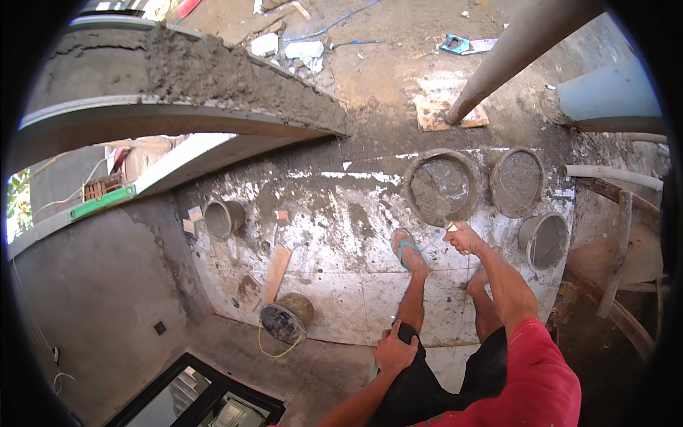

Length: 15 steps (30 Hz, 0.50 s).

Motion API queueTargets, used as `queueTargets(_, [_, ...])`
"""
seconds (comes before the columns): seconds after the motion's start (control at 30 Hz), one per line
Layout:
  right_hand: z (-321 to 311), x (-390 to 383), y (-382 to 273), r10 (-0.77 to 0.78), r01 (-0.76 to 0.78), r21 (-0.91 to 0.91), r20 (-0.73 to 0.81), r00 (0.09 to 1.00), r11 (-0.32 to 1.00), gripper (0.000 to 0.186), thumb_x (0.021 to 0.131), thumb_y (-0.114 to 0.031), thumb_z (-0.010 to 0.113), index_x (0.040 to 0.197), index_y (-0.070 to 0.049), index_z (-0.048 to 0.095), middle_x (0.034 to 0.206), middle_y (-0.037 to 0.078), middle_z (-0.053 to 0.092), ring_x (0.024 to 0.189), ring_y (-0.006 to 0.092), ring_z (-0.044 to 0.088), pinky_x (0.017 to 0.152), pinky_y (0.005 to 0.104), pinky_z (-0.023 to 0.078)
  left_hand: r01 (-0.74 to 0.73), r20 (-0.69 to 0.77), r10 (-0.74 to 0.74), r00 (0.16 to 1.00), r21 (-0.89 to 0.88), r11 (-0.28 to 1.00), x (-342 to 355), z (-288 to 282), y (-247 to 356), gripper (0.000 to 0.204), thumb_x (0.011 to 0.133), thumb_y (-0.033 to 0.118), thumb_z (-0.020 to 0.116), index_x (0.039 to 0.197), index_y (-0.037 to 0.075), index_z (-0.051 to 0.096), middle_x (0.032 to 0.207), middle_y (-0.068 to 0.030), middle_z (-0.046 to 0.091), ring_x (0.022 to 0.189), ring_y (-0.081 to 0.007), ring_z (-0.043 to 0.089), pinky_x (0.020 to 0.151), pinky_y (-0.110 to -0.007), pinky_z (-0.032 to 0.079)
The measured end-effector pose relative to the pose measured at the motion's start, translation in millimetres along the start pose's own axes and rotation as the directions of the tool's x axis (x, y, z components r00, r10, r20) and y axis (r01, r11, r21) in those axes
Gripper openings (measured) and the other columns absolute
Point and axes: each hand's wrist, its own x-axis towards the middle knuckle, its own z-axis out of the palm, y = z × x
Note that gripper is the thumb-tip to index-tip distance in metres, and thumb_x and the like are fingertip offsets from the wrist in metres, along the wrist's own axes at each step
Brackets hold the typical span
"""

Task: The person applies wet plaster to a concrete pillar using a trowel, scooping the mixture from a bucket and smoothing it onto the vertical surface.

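Note:
Bent over a round tub of wet grey mortar (466, 171), I have my right hand (466, 238) at its near rim. Its fingers are closed round the pale handle of a trowel (430, 196), whose blade seems covered by a heap of mortar inside the tub. My left hand (395, 350) lies on my left knee over black shorts, fingers apart. A small pale spot shows by its fingertip; I cannot make out what it is. Right of the tub stand a second mortar-filled tub (518, 183) and a bucket (548, 240) with grey contents.
Mortar-splashed white boards (327, 249) lie underfoot. Left are a small bucket (224, 218), a wood strip (276, 274) and a bucket with a yellow handle (288, 317). A slanting post (523, 60) stands beyond the tubs. A green level (103, 203) rests on the ledge.

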Motion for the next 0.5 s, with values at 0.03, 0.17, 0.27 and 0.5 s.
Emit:
queueTargets(0.03, [2.6,-8.4,-8.5,0.013,-0.013,-0.01,0.001,1.0,1.0,0.018,0.08,-0.013,0.068,0.076,-0.009,0.052,0.054,0.0,0.047,0.035,0.0097,0.041,0.028,0.0286,0.032,0.008,-0.001,-0.008,1.0,-0.005,1.0,-1.1,2.9,0.5,0.071,0.077,0.047,0.066,0.141,0.023,0.047,0.122,-0.0178,0.059,0.112,-0.038,0.06,0.095,-0.052,0.047])
queueTargets(0.17, [19.9,-46.1,-48.5,-0.082,0.08,0.054,0.029,0.996,0.995,0.015,0.082,-0.012,0.067,0.08,-0.009,0.052,0.056,-0.001,0.048,0.038,0.0081,0.042,0.03,0.0272,0.033,-0.002,0.019,0.002,1.0,0.019,1.0,-10.6,-7.1,9.8,0.074,0.077,0.05,0.065,0.143,0.023,0.044,0.127,-0.0183,0.056,0.115,-0.0401,0.058,0.097,-0.056,0.045])
queueTargets(0.27, [62.1,-94.7,-105.7,-0.215,0.173,0.328,0.096,0.972,0.929,0.01,0.087,-0.017,0.059,0.092,-0.01,0.053,0.061,-0.001,0.048,0.041,0.0071,0.042,0.033,0.0254,0.033,0.021,-0.013,-0.02,1.0,0.057,0.998,-18.5,-5.8,-3.4,0.075,0.078,0.052,0.065,0.144,0.024,0.042,0.132,-0.0186,0.053,0.117,-0.0408,0.056,0.098,-0.056,0.043])
queueTargets(0.5, [130.7,-193.3,-271.2,-0.676,0.621,0.594,-0.17,0.717,0.511,0.03,0.086,-0.017,0.05,0.112,-0.003,0.055,0.066,0.001,0.047,0.045,0.0076,0.043,0.038,0.024,0.038,0.042,0.23,0.012,0.973,-0.232,0.972,-14.3,4.0,-36.4,0.114,0.077,0.072,0.059,0.154,0.008,0.004,0.143,-0.0341,0.037,0.128,-0.0481,0.045,0.106,-0.056,0.036])
